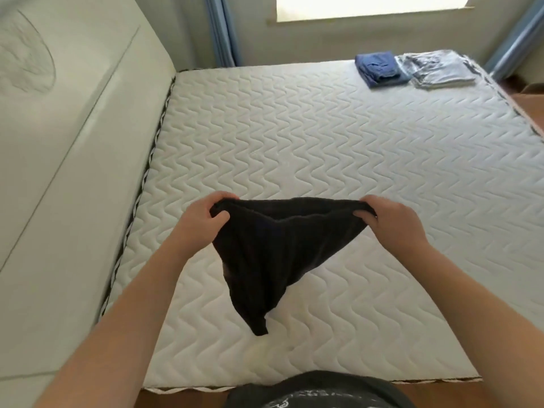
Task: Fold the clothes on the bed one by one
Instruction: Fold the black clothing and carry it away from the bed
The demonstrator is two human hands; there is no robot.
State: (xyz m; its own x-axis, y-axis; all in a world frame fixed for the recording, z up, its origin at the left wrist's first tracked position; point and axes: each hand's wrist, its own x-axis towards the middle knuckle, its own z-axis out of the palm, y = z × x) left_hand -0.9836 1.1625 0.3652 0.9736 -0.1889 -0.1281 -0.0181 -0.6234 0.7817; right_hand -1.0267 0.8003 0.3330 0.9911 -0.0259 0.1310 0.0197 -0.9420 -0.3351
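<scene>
Left hand (203, 222) and right hand (391, 222), fingers pinching black garment (273, 254) by top corners above near mattress (323, 142); loose hanging tail likely to bunch underneath when lowered, spoiling fold

Two bare arms came into the frame from the lower left and the lower right. No sleeves covered them, from the elbows up to the wrists. The left hand (203, 222) and the right hand (391, 222) had no rings, no watch and no gloves. The nails were short and plain. At the bottom middle of the frame was the person's dark shirt (318, 390). It was dark grey with a pale printed pattern on the front.
</scene>
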